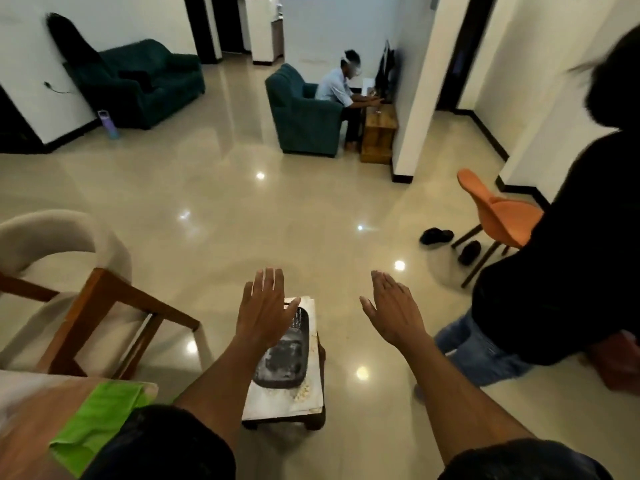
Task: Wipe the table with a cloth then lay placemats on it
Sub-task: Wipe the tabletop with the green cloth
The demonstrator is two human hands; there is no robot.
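Observation:
A bright green cloth (100, 415) lies folded on the wooden table (38, 420) at the bottom left corner of the view. My left hand (265, 308) is stretched forward with straight fingers, palm down, holding nothing, above a low stool. My right hand (389, 308) is held out the same way over the bare floor, fingers straight and empty. Both hands are well away from the cloth and the table. No placemats are visible.
A low stool (313, 403) with a dark oval tray (285, 358) stands under my left arm. A wooden chair (104, 313) sits left; an orange chair (498, 213) and shoes (436, 235) right. A person in black (561, 271) stands close right; another sits far off.

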